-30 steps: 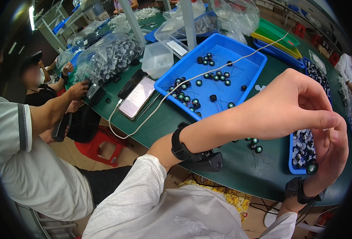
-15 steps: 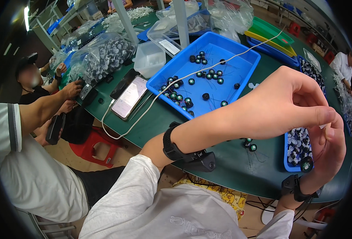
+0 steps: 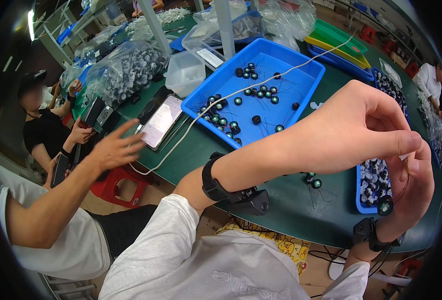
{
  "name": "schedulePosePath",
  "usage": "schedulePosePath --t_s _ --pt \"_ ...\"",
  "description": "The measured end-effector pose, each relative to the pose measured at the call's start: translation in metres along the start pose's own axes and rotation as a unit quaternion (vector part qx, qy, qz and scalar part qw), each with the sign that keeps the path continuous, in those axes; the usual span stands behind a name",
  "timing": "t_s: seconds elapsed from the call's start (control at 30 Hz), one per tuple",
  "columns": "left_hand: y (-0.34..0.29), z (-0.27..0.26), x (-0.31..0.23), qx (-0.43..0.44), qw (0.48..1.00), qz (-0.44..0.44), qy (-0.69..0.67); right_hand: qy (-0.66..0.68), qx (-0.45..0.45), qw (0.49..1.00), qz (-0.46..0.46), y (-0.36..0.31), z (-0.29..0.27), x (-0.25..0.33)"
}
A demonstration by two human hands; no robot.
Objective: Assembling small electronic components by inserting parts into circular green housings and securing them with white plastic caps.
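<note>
Phone [image 3: 163, 122]: lies flat on the green table [image 3: 281, 202], screen lit up.
White cord [image 3: 276, 76]: makes a long, bendy line.
Red stool [image 3: 106, 189]: stands beside the table.
Cloudy tub [image 3: 185, 75]: sits near the phone.
Green tray [image 3: 333, 37]: on top of a yellow tray [image 3: 363, 62].

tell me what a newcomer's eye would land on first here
Probably the wearer's left hand, looming large at right, its fingertips close to those of the right hand, with a small round black part on a thin dark wire below. Next, the bright blue tray at upper centre, scattered with wired round parts. Then a co-worker's blurred hand beside the lit phone at left.
</note>
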State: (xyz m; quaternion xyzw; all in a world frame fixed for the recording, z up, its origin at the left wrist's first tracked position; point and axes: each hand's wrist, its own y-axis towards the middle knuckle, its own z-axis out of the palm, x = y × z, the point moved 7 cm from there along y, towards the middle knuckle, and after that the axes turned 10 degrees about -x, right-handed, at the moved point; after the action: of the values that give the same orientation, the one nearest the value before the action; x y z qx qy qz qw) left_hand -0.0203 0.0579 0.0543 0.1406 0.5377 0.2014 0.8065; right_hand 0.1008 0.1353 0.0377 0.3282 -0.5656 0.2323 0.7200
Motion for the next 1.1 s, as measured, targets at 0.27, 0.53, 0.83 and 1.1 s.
schedulePosePath --t_s 0.27,0.53,0.83,1.1 --pt "-0.001 -0.001 -0.001 -0.007 1.0 0.0 0.002 0.04 0.106 0.993 0.029 0.001 0.019 0.006" --pt "0.0 0.005 -0.005 -0.001 0.998 -0.044 0.034 -0.005 0.04 0.999 -0.014 0.006 0.035 0.016" --pt "-0.001 0.005 -0.002 0.015 0.995 0.001 0.1 -0.006 0.027 0.999 -0.025 0.005 0.038 0.015" --pt "0.001 0.006 -0.003 0.038 0.993 0.012 0.11 -0.001 0.02 0.999 -0.035 0.005 0.036 0.015"
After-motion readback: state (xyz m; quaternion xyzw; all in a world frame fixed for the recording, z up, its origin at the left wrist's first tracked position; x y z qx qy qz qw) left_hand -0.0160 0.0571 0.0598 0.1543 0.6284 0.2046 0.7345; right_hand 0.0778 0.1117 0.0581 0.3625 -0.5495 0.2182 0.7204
